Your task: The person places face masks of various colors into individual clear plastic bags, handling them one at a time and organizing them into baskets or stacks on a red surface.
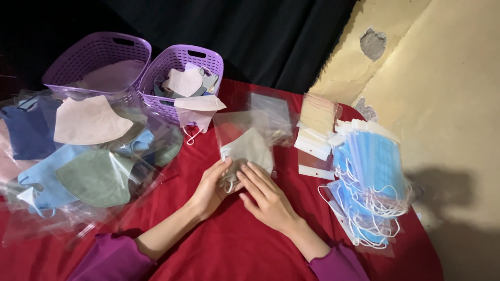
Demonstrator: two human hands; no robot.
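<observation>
Centrally, a grey folded mask [249, 147] is lying on the red cloth [229, 244], half inside a clear plastic sleeve [250, 122] whose open mouth is facing the person, so the mask is sliding in flat. The left hand [211, 188] is pinching the mask's near corner and ear loop, fingers curled together; the right hand [265, 195] is resting flat beside it, fingers loosely spread, pinning the lower edge. Bagged masks [94, 161] are crowding the left, purple baskets [182, 78] standing behind, blue masks [372, 177] stacking up right beside header cards [315, 143]. Bare cloth is remaining only nearest the person.
</observation>
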